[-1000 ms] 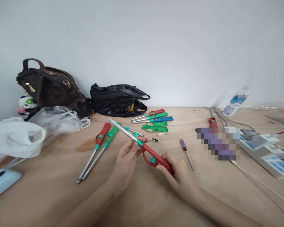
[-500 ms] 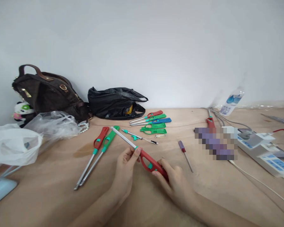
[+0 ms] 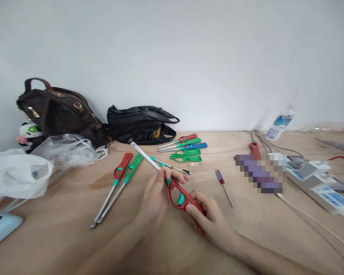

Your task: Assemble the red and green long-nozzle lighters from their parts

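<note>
Red lighter (image 3: 189, 199) is held in mid-frame, tilted, tube (image 3: 146, 157) toward upper left. Left hand (image 3: 154, 198) pinches it at the teal collar, thumb on near side, some fingertips stretched past it. Right hand (image 3: 210, 212) is closed round the handle's lower end, thumb near the teal switch; can't tell if the thumb presses it. No finger seen on the trigger (image 3: 181, 198).

Risks, my judgement: left pinch looks light, so a twist from the right hand could swing the tube. If it drops or swings low, it could scatter the loose parts (image 3: 166, 165) and thin wire (image 3: 180, 169) behind, centre frame; small white bits (image 3: 194, 164) would be easy to lose. A trigger squeeze by accident could spark, with left fingers at the tube's base. Screwdriver (image 3: 220, 177), right of centre, might roll if knocked by the right hand.
</note>
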Available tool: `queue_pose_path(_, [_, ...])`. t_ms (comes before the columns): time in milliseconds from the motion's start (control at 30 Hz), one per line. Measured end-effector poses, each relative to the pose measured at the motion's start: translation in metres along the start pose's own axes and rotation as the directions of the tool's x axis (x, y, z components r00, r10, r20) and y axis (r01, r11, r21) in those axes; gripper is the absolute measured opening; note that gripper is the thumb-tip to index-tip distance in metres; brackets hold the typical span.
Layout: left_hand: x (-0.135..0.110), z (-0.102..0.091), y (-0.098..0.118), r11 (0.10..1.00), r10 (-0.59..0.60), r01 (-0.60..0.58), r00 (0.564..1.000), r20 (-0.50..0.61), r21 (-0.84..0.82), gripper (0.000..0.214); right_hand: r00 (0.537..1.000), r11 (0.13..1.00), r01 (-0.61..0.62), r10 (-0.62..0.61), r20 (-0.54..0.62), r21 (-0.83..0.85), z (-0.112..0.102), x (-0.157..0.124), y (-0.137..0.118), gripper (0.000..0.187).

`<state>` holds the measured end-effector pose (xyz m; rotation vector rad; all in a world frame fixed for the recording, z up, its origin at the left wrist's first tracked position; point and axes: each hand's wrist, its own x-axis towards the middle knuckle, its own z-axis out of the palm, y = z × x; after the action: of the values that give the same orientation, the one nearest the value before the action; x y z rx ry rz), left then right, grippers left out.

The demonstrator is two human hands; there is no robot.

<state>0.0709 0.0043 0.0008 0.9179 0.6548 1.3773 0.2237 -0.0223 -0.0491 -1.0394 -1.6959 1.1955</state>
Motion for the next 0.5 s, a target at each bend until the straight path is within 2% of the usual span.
queue_pose_path(100, [0.001,0.008,-0.007,0.999,0.017,-0.016,1.0,0.019,-0.044,0.043,1.0,0.995,-0.02,0.021,-0.011,0.095,0.002,0.0,0.001,0.039])
queue_pose_path(267, [0.002,0.015,-0.009,0.998,0.039,-0.037,0.998,0.039,-0.051,0.043,0.995,0.953,-0.095,0.083,0.053,0.287,0.004,-0.001,-0.003,0.047])
queue_pose_path(500, [0.001,0.017,-0.015,0.996,0.073,-0.074,0.997,-0.018,-0.045,0.043,0.987,0.927,-0.153,0.125,0.104,0.342,0.004,0.001,-0.004,0.054])
